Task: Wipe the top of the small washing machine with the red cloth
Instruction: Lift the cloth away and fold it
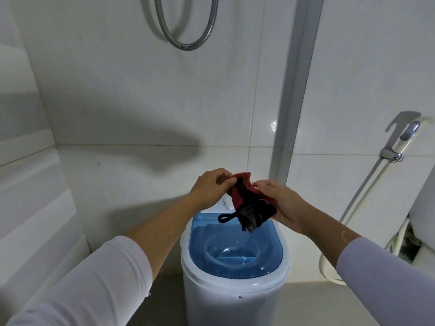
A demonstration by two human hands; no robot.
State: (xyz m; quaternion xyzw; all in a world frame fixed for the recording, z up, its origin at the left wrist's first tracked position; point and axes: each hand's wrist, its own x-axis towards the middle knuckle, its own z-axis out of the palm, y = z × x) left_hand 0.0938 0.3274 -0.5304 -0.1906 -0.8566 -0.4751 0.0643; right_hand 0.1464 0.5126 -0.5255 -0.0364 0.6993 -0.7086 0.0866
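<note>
one washing machine (235, 278), one red cloth (242, 191), two hands (209, 187) (282, 203)

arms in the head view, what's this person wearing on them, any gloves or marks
Both arms wear long, pale white sleeves, pushed up to leave the forearms bare. The left hand and right hand are bare: no gloves, rings or watch visible. A thin white curved mark sits near the right sleeve's cuff.

The washing machine (235, 290) lid (233, 250) lies bare beneath both hands; the tiled wall (141, 102) stands close behind it.
</note>
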